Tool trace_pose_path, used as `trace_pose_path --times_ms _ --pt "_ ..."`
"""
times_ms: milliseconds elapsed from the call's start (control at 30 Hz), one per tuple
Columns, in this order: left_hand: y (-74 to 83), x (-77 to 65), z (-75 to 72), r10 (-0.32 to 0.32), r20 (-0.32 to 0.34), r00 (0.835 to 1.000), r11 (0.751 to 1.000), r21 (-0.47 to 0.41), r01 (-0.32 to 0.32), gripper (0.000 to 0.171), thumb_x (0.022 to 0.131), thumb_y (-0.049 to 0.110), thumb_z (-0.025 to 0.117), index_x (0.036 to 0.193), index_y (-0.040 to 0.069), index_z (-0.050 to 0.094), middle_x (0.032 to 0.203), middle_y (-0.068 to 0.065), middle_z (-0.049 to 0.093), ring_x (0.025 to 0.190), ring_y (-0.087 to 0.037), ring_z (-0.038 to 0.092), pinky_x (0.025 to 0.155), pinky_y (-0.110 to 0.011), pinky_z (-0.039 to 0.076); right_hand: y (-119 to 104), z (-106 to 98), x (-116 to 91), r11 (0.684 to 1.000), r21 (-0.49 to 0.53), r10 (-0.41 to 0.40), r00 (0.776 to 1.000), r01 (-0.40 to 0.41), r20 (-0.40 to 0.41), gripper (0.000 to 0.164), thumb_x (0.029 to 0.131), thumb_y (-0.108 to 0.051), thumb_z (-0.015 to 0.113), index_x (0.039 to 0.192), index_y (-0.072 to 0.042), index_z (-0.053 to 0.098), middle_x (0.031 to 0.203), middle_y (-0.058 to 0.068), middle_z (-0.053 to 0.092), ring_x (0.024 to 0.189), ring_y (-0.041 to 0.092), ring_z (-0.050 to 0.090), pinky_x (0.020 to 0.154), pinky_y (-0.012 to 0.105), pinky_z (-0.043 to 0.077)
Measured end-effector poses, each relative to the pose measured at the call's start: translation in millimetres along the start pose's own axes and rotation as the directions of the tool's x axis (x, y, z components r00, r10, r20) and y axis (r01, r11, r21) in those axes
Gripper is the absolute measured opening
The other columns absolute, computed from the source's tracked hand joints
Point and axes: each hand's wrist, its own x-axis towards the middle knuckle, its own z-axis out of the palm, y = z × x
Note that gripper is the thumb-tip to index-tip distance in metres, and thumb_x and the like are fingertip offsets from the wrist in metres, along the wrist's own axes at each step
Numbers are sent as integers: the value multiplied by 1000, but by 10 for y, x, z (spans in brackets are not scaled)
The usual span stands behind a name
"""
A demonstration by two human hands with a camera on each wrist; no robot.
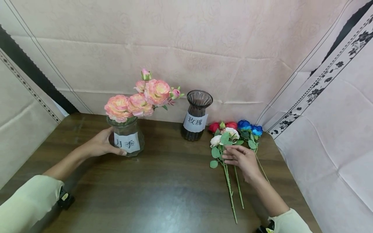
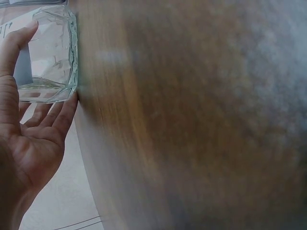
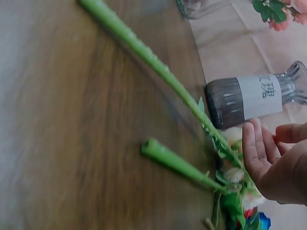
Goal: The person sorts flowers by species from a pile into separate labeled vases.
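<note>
My left hand (image 1: 100, 144) grips a clear glass vase (image 1: 140, 139) by its side, thumb across the front near the white paper label and fingers behind. Pink-and-yellow artificial flowers (image 1: 157, 92) stand in this vase and lean right. In the left wrist view the thumb lies over the glass near the vase's base. My right hand (image 1: 243, 160) hovers at the upper stems of the white artificial flowers (image 1: 231, 132), its fingers fairly straight and pointing left. In the right wrist view, the green stem (image 3: 163, 72) runs past the fingertips, which are not curled round it.
A dark ribbed glass vase (image 1: 193, 133) with a white label stands at the back middle. Red flowers (image 1: 214, 127) and blue flowers (image 1: 244, 125) lie beside the white ones. Pale cloth (image 1: 186, 48) hangs behind the brown wooden table (image 1: 145, 194) and along its sides.
</note>
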Motion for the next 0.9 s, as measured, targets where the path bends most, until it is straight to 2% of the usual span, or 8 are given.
trace_pose_path --times_ms 133,200,333,433,633,767,900 --pt "8 -10 7 -14 1 1000 1000 14 14 101 85 22 101 165 -1 42 146 -20 72 136 -38 67 114 -47 53 39 -121 -36 998 -44 42 999 -42 5 42 116 -19 65 145 11 65 110 5 87 94 13 85 88 33 70" --pt "12 -14 10 -18 4 1000 1000 14 18 101 86 22 101 165 -2 42 146 -21 71 136 -39 67 114 -51 53 58 -176 -49 996 -63 65 998 -65 11 42 116 -20 65 145 10 65 110 4 87 94 13 85 87 33 70" --pt "19 -14 13 -11 12 1000 1000 -8 11 98 86 19 101 162 -2 44 143 -20 73 130 -32 69 106 -32 57 99 -271 -58 991 -88 106 994 -104 22 41 116 -19 65 144 10 66 107 4 87 93 14 86 84 35 71" --pt "27 -13 12 -4 12 1000 1000 -15 5 97 85 19 101 162 -1 45 142 -20 73 126 -27 69 100 -21 56 127 -329 -65 988 -108 118 992 -113 43 40 116 -17 64 143 13 65 107 7 87 92 16 86 84 37 71" --pt "36 -16 3 -8 8 1000 1000 -2 8 96 86 20 101 161 -1 45 143 -19 72 128 -28 68 100 -22 55 171 -409 -79 978 -158 160 979 -139 124 41 115 -12 62 143 19 63 110 16 87 92 19 86 84 37 71" --pt "40 -18 -3 -14 9 1000 1000 3 14 95 86 20 101 161 0 46 143 -19 72 128 -28 68 100 -21 55 172 -435 -84 965 -205 204 957 -162 207 45 115 -13 61 144 20 61 112 18 86 92 19 86 84 36 71" --pt "42 -17 -10 -17 9 1000 1000 11 17 96 86 21 101 161 0 45 143 -19 72 128 -27 68 100 -21 55 151 -435 -82 948 -257 256 928 -186 271 44 113 -18 65 138 18 67 107 16 87 90 19 86 81 35 71"
